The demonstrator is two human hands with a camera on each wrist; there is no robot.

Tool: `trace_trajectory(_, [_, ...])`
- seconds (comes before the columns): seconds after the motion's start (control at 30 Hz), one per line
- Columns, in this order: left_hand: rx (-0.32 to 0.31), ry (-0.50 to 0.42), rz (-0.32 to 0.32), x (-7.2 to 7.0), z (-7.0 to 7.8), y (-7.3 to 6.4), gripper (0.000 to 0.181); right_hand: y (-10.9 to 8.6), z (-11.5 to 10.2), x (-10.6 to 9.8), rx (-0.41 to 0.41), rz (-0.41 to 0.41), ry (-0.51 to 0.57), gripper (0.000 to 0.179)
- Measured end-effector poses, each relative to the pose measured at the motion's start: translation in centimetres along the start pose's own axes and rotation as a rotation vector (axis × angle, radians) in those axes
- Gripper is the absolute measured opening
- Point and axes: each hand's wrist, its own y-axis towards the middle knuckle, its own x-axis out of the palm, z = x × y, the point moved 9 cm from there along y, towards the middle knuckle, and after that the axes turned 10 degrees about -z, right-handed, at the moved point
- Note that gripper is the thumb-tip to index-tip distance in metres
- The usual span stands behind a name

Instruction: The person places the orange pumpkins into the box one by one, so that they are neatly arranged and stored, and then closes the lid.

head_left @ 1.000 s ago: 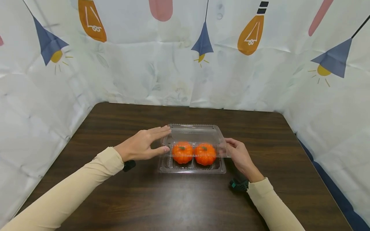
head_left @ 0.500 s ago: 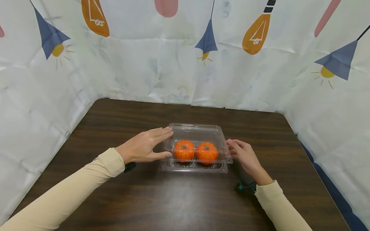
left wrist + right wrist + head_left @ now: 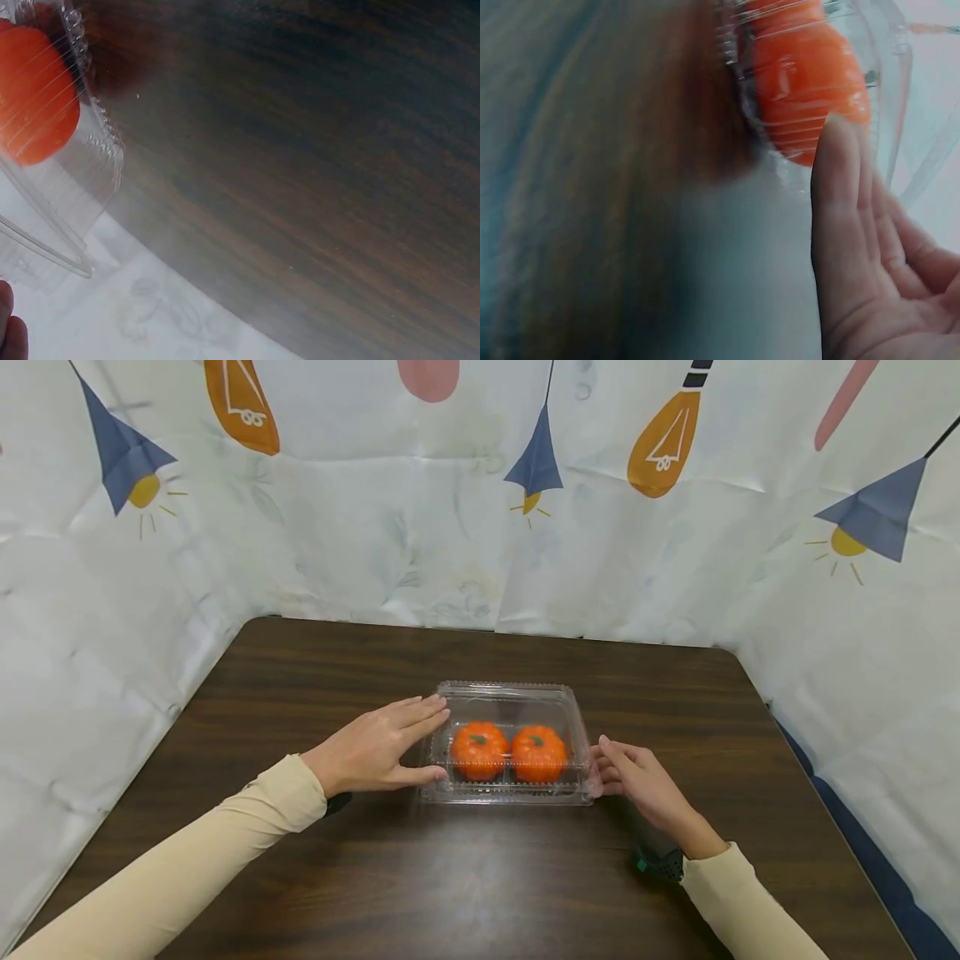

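Observation:
A transparent plastic clamshell box (image 3: 510, 702) lies on the table with its lid down over two small orange pumpkins, a left one (image 3: 478, 750) and a right one (image 3: 538, 753), both with green stems. My left hand (image 3: 375, 750) rests against the box's left side, fingers straight and thumb near the front left corner. At the front right corner, my right hand (image 3: 648, 789) touches the rim with its fingertips. In the right wrist view the fingers (image 3: 836, 172) are extended along the box wall. Only two fingertips (image 3: 13, 341) of the left hand show in the left wrist view.
The dark wood-grain table (image 3: 480, 877) extends around the box on all sides. A white cloth (image 3: 337, 543) printed with lamps and bulbs hangs behind and along both sides. A dark band (image 3: 652, 864) sits on the right wrist.
The lid has come down from a raised tilt onto the base. My right hand has moved toward me with it, its grip on the lid's edge loosening. My left hand stays at the left side.

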Motion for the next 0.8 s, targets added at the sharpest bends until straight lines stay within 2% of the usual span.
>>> trace_trajectory(0.23, [0.022,0.060,0.018,0.4,0.4,0.0,0.087,-0.8,-0.1,1.2,-0.076,-0.117,0.038,0.055])
trace_trajectory(0.43, [0.032,0.089,0.042,0.6,0.5,-0.1,0.088,-1.3,0.1,2.1,-0.101,-0.170,0.058,0.037])
trace_trajectory(0.57, [0.037,0.112,0.071,0.5,0.6,0.1,0.087,-1.4,0.0,2.9,-0.127,-0.214,0.079,0.035])
trace_trajectory(0.8, [0.027,0.120,0.085,0.4,0.6,0.2,0.086,-1.1,0.4,3.7,-0.098,-0.224,0.140,0.033])
